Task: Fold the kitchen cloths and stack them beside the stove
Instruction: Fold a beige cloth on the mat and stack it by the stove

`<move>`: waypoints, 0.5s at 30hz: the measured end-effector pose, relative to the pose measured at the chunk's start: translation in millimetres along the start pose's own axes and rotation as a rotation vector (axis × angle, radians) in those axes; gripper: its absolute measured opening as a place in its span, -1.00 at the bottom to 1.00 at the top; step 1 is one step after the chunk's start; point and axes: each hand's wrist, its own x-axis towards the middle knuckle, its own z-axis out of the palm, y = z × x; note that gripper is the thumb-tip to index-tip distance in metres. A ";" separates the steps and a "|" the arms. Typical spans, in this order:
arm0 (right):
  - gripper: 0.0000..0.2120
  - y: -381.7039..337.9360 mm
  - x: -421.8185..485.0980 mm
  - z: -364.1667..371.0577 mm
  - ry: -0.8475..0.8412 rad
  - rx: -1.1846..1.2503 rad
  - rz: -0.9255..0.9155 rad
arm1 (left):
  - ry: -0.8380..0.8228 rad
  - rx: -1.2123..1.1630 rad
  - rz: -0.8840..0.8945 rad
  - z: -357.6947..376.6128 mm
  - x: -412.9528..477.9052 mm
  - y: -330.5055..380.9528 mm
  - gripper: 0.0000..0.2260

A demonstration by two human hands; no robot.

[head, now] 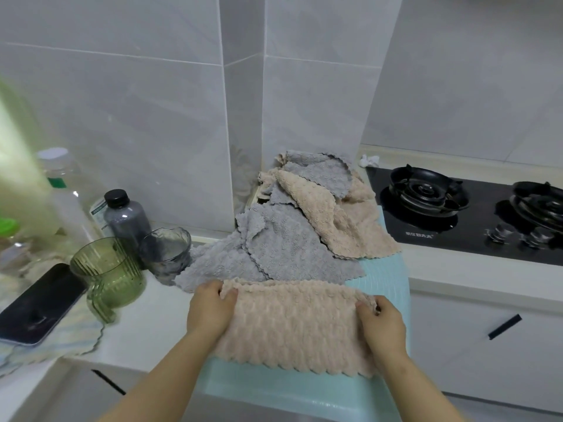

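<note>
A beige fleece cloth (292, 324) lies spread on a pale blue mat (384, 278) at the counter's front edge. My left hand (210, 309) pinches its far left corner, and my right hand (380, 321) pinches its far right corner. Behind it lies a loose heap of cloths: a grey cloth (274, 245) in front, another beige cloth (335, 217) draped over the middle, and a second grey cloth (320, 172) at the back against the tiled wall. The black gas stove (457, 220) sits just right of the heap.
Left of the cloths stand a green ribbed cup (106, 275), a clear glass (166, 251), a dark bottle (125, 217) and a large clear bottle (67, 193). A phone (39, 306) rests on a striped cloth (51, 345). Cabinet handles (504, 327) lie below.
</note>
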 end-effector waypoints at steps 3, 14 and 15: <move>-0.98 4.3 1.1 5.1 -0.019 -0.036 0.022 | 0.021 0.039 -0.008 4.0 -3.4 0.3 -0.90; -0.73 -2.4 1.1 -5.4 -0.202 -0.041 0.193 | -0.101 -0.271 0.022 -4.3 -7.1 -0.3 -0.69; -0.80 -2.9 -0.1 -9.7 -0.216 -0.006 0.200 | -0.122 -0.304 0.044 -8.1 -7.5 -0.7 -0.76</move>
